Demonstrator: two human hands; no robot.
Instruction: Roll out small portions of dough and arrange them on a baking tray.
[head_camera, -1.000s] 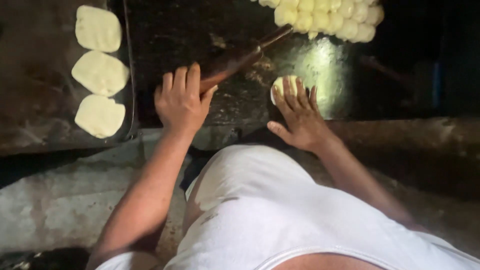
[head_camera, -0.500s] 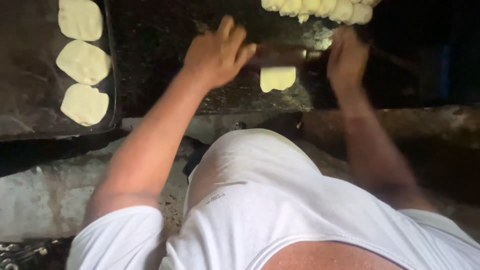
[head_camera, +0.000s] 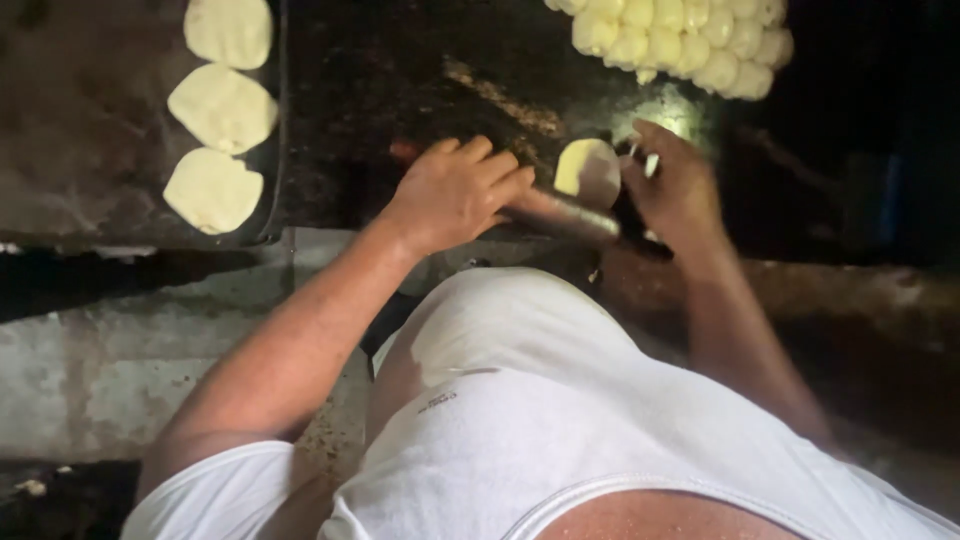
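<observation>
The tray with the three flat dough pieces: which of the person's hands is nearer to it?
The left hand. It grips the rolling pin just right of the tray; the right hand is farther off, beyond the dough piece being rolled.

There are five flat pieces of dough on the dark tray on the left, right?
Not quite. The head view shows three flat pale dough pieces on the dark metal tray on the left, not five, lying in a column along its right edge.

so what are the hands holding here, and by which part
A wooden rolling pin: left hand presses on its left end, right hand on its right end, over a small dough piece.
</observation>
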